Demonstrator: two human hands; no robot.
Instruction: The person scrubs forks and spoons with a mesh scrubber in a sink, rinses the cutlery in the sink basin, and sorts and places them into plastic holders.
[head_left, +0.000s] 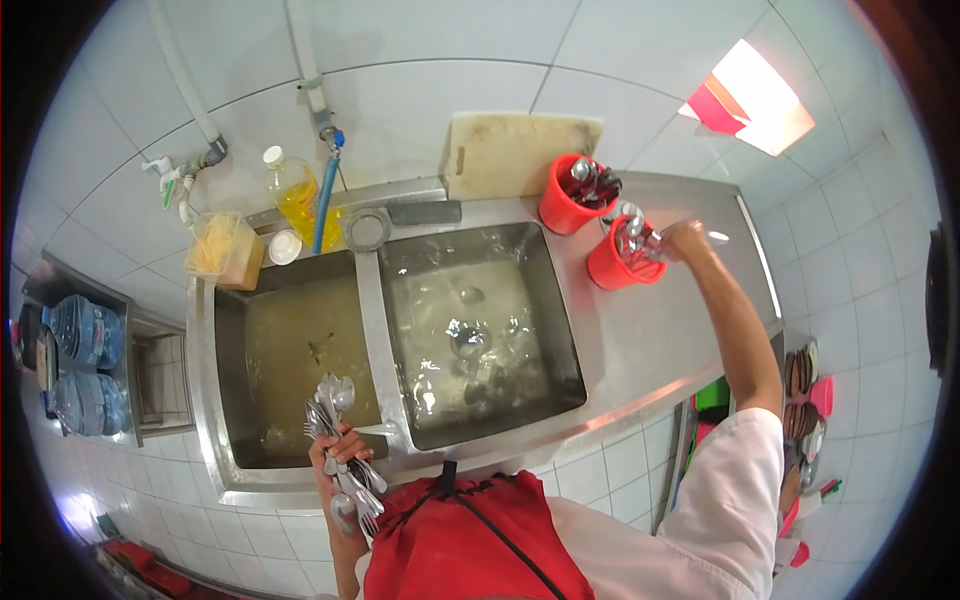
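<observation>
A bundle of metal spoons and forks is gripped in my left hand, near the front edge of the left sink basin. My right hand is closed on some cutlery beside the nearer red cup, on the steel counter; a pale handle end sticks out to its right. Spoons stand in that cup. Just behind it, another red cup holds dark-handled cutlery. The left basin has cloudy brownish water with green scraps, and the right basin has clearer, rippling water.
A cutting board leans on the tiled wall. Behind the basins are a yellow liquid bottle, a plastic tub, a blue hose and a grey-handled strainer. Water jugs stand at far left, stacked dishes at right.
</observation>
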